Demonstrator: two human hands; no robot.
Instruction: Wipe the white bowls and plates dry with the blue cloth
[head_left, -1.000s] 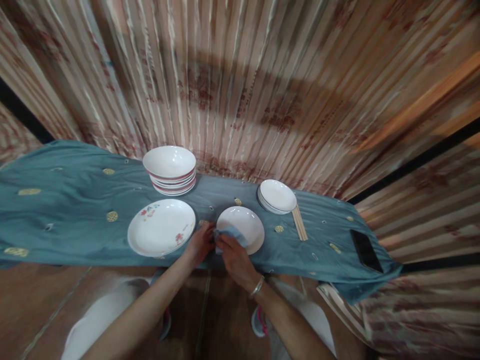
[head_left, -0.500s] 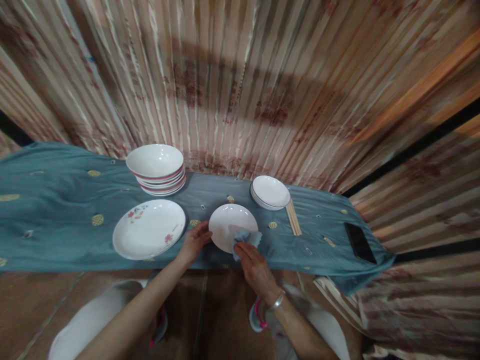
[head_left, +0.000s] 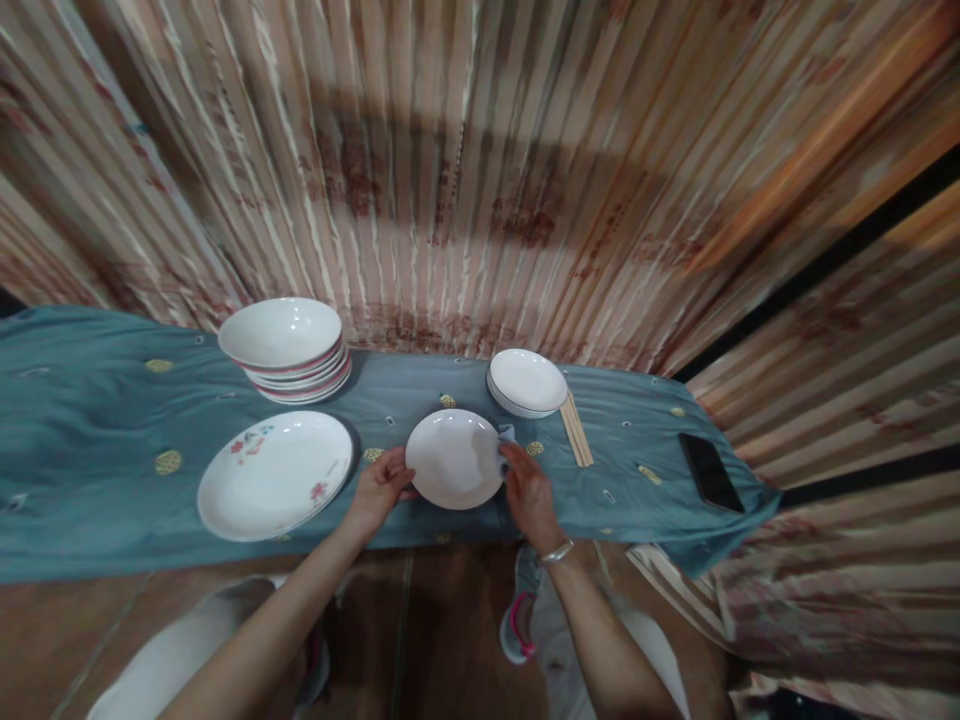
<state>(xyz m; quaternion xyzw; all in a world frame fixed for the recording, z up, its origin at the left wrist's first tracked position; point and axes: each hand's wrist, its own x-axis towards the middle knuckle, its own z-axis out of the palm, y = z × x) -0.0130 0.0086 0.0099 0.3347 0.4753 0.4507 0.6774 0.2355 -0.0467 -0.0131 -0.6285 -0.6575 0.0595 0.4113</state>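
A small round white plate [head_left: 455,460] is in front of me, close to the table's front edge. My left hand [head_left: 381,484] grips its left rim, with the thumb on top and the fingers partly hidden beside it. At the right rim, my right hand [head_left: 529,492] is closed on a bluish-grey cloth [head_left: 505,436], which is mostly covered by the fingers and bunched against the rim. Left of the plate lies a large oval plate [head_left: 277,475] with red flowers.
A stack of white bowls with red bands [head_left: 289,340] stands at the back left. Behind the plate on the right is a pile of small white dishes [head_left: 527,382], with chopsticks [head_left: 576,430] beside it. A black phone [head_left: 709,472] lies on the teal tablecloth [head_left: 630,500].
My right hand has moved with the cloth from the plate's lower right inside to its right rim. My left fingers have closed on the left rim. The view has shifted slightly.
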